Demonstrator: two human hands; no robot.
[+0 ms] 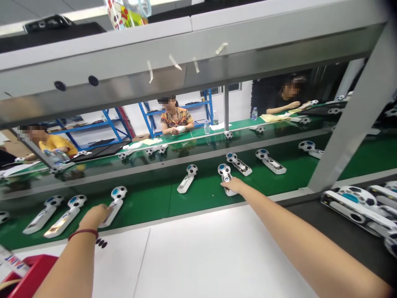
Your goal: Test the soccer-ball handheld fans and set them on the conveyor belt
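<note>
Two white handles with soccer-ball heads are in my grasp on the green conveyor belt. My left hand [96,216], a dark red band at its wrist, has its fingers closed on the handle of one soccer-ball device [119,193]. Farther right, my right hand [235,186] grips another soccer-ball device [223,169] by its handle, which looks hollow on top. Left of my left hand lie two more such devices [68,212]. A single device [186,180] rests between my hands. Beyond my right hand lie devices with opened handles [242,166].
A white worktop [186,252] runs before the belt. At right, a metal post [350,107] stands beside a black tray [297,219] with several devices. A red bin [37,269] sits lower left, below an overhead shelf [192,41]. Several people sit across the belt.
</note>
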